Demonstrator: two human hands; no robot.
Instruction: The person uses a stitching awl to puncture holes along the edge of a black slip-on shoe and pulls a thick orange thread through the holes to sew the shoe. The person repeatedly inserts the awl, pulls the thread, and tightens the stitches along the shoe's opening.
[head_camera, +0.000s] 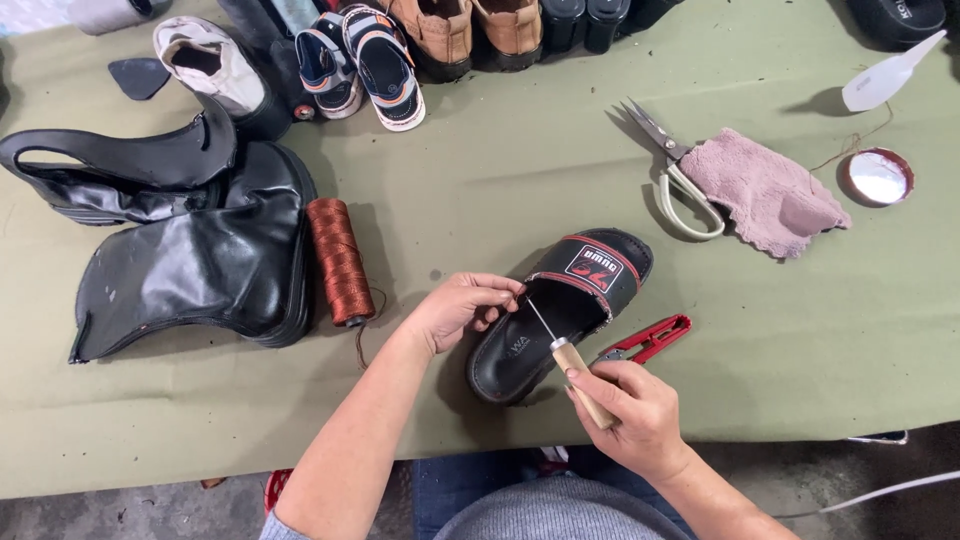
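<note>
Two hands at black slide sandal (560, 310), toe up-right, right hand (635, 415) gripping awl (572, 368) aimed up-left, left hand (458, 308) pinching strap edge

Right hand (632, 405) grips a wooden-handled awl (572, 362) poked into the black slide sandal (560, 310); left hand (462, 308) pinches its strap edge

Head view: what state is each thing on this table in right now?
Black slide sandal: lying flat, awl tip at its strap.
Awl: gripped by right hand.
Left hand: pinching at the strap edge.
Scissors: blades open.
Red snips: lying unused.
Thread spool: on its side.
Black boots: flopped over.
</note>
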